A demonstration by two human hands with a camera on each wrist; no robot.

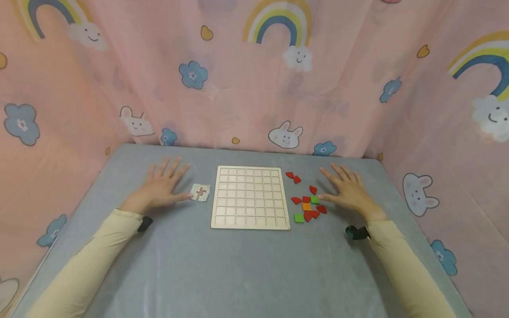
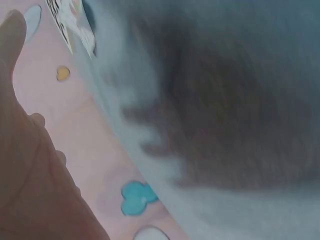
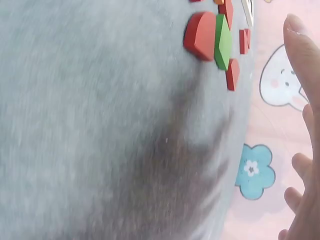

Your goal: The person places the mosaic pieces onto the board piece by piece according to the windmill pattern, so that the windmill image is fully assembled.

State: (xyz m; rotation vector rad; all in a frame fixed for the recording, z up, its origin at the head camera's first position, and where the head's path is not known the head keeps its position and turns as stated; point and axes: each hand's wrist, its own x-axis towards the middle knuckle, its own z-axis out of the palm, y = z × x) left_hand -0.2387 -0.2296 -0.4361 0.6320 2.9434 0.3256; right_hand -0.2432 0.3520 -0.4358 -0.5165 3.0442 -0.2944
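Observation:
My left hand is spread above the table, its thumb tip by a small paper card printed with a grid and a red pinwheel-like figure. On the right, my right hand has its fingers spread too and holds nothing. Its thumb comes near a green square tile. Around that tile lie several red rounded pieces, an orange square tile and another green square tile. Between the hands lies a pale wooden grid board with bare square cells. In the right wrist view, a red piece touches a green tile.
Grey cloth covers the table. A pink patterned curtain hangs behind it and along both sides. Dark wrist cameras sit at the cuffs of the cream sleeves. Both hands cast shadows on the cloth in the wrist views.

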